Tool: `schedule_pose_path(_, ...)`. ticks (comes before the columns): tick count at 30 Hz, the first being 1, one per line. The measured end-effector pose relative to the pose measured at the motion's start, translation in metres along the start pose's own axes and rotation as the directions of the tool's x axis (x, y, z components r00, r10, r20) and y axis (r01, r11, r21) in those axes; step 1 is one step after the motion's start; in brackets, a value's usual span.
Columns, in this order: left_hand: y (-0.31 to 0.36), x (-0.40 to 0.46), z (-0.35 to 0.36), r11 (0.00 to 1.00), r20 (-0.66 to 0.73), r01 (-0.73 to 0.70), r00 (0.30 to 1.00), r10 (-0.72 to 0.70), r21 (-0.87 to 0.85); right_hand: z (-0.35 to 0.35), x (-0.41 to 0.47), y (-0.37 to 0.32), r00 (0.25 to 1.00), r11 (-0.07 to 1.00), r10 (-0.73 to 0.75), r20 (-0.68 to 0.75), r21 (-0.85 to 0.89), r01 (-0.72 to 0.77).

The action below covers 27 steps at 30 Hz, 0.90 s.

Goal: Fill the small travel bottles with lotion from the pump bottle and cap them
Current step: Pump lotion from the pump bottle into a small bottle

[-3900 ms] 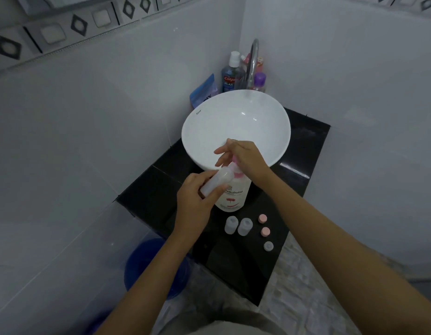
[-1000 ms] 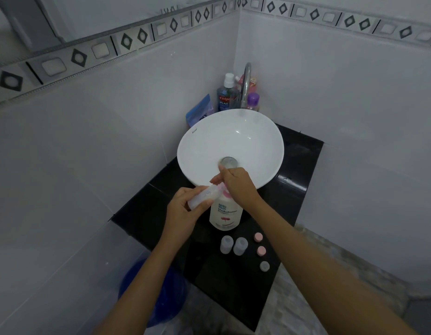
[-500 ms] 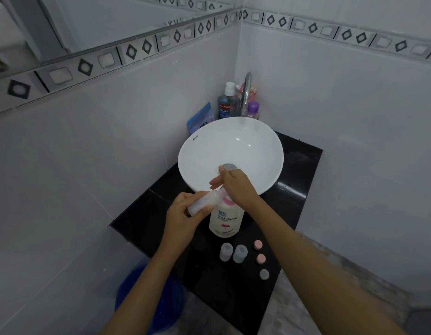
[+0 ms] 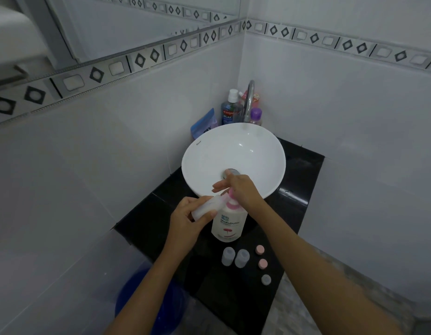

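Nearest, below the counter edge, sits one round blue plastic bucket (image 4: 149, 303), partly hidden by the left forearm. On the glossy black stone countertop (image 4: 236, 305), three small round caps lie in a loose line: one grey cap (image 4: 266, 279) closest, then two pink caps (image 4: 262, 263) (image 4: 260, 250). Just left of them stand two small translucent travel bottles (image 4: 228, 256) (image 4: 242, 258), upright, uncapped, side by side and nearly touching.

Behind those stands one white lotion pump bottle (image 4: 229, 224), oval-bodied with a pink collar and printed label, upright on the counter in front of the basin. The left hand (image 4: 190, 222) grips a third translucent travel bottle (image 4: 208, 207), fingers curled round it, tilting it on its side with its mouth at the pump nozzle. The right hand (image 4: 241, 189) rests on the pink pump head (image 4: 232, 193), fingers fairly straight and extended over the basin rim.

Farther back sits one round white ceramic vessel basin (image 4: 233, 146), smooth and glossy, with a metal drain (image 4: 231, 172). Behind it rises one curved chrome tap (image 4: 249, 100), with a blue mouthwash bottle (image 4: 229, 108), a purple-capped bottle (image 4: 255, 116) and a blue pouch (image 4: 204, 123) in the tiled corner.
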<state>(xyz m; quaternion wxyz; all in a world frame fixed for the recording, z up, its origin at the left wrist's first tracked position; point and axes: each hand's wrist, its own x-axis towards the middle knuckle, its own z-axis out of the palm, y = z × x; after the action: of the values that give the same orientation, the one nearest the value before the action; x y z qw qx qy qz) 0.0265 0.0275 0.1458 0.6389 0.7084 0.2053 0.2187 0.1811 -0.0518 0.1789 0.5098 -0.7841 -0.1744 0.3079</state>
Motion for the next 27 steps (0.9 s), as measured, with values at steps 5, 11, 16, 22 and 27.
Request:
schedule_pose_path(5, -0.003, 0.000, 0.002, 0.999, -0.014, 0.018, 1.000, -0.018, 0.031, 0.005, 0.002, 0.010, 0.998, 0.999, 0.041, -0.054, -0.004, -0.041)
schedule_pose_path(11, 0.003, 0.000, 0.001, 1.000, -0.005, 0.001, 1.000, -0.001, -0.020, 0.000, 0.003, 0.004, 0.999, 0.998, -0.039, -0.037, 0.041, 0.041)
schedule_pose_path(16, 0.001, 0.000, 0.001, 1.000, 0.001, 0.015, 1.000, -0.015, -0.022, 0.003, 0.004, 0.013, 0.989, 0.994, -0.092, -0.119, 0.050, 0.099)
schedule_pose_path(22, -0.006, 0.001, 0.003, 1.000, -0.009, 0.030, 1.000, -0.030, 0.009, 0.008, 0.004, 0.020, 0.993, 0.996, 0.027, -0.117, 0.084, -0.018)
schedule_pose_path(27, -0.005, 0.003, 0.002, 1.000, -0.012, 0.026, 1.000, -0.026, -0.001, 0.005, 0.001, 0.012, 0.994, 0.994, -0.051, -0.098, 0.095, 0.060)
